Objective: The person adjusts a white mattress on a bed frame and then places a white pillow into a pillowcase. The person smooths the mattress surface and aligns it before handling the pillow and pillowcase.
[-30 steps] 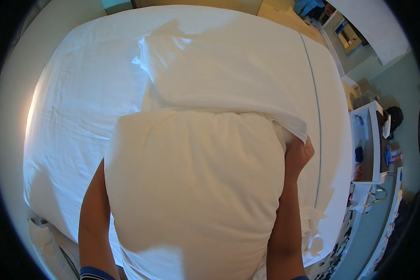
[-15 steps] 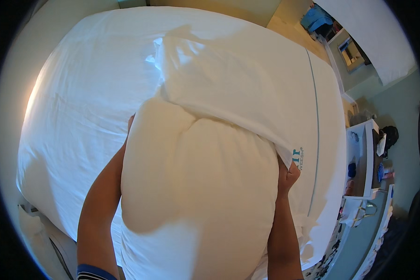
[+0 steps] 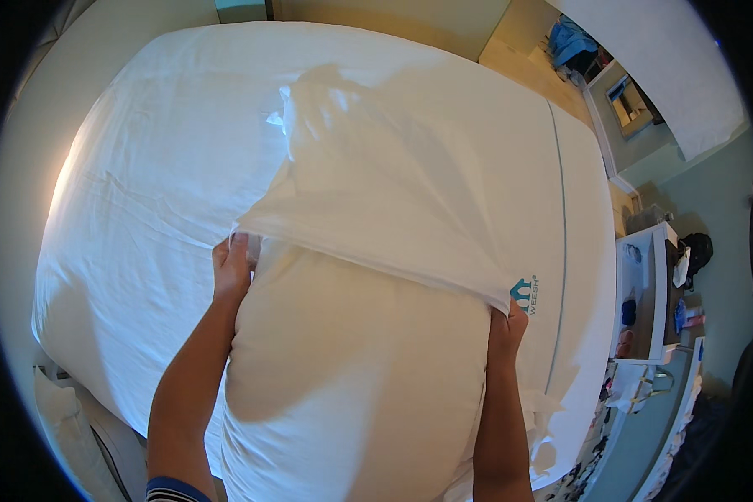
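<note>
A plump white pillow point(image 3: 351, 368) lies on the bed in front of me, its far end inside a white pillowcase point(image 3: 385, 184). The case's hem runs slantwise across the pillow. At the hem's left corner my left hand point(image 3: 233, 266) is closed on the pillowcase, thumb on top. My right hand point(image 3: 508, 322) pinches the hem's right corner beside the pillow. Beyond the pillow the case spreads out flat and wrinkled, with a small bunched edge at its far left. The fingers under the cloth are partly hidden.
The bed point(image 3: 151, 167) wears a white sheet with a thin blue-grey line and a teal printed mark at right. White shelving point(image 3: 644, 293) with small items stands on the right. A blue cloth heap point(image 3: 571, 42) lies at far right; a pale pillow point(image 3: 63, 418) is at lower left.
My left hand has come up from behind the pillow's left side and now grips the hem's corner. The hem has come nearer over the pillow, and my right hand has shifted slightly nearer.
</note>
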`<action>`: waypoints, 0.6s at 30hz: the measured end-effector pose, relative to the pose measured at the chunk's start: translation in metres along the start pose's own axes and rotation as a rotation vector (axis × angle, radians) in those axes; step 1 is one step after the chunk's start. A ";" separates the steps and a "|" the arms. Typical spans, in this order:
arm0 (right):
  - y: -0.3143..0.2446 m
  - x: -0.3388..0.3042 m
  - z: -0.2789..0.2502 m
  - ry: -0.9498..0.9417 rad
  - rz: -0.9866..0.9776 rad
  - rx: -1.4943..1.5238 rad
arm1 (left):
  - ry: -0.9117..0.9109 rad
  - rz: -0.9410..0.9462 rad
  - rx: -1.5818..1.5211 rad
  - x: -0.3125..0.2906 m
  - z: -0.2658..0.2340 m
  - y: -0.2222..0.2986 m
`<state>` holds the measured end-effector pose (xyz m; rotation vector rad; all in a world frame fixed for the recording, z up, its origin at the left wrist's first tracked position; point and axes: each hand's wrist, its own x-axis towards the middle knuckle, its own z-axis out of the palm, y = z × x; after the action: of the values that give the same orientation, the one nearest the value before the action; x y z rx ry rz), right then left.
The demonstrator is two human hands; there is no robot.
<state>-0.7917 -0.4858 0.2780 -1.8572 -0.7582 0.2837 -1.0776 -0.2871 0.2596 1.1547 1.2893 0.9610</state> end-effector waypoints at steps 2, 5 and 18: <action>0.005 -0.012 -0.011 -0.101 0.047 -0.006 | 0.050 0.043 -0.145 -0.024 -0.004 -0.006; 0.005 -0.029 -0.022 -0.145 -0.234 -0.153 | 0.034 0.514 0.230 -0.043 -0.018 -0.011; 0.014 -0.055 -0.017 -0.025 -0.362 -0.157 | -0.080 0.904 0.520 -0.049 -0.046 -0.023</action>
<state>-0.8199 -0.5359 0.2646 -1.8220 -1.1420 0.0149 -1.1285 -0.3348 0.2499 2.2619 0.9536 1.2148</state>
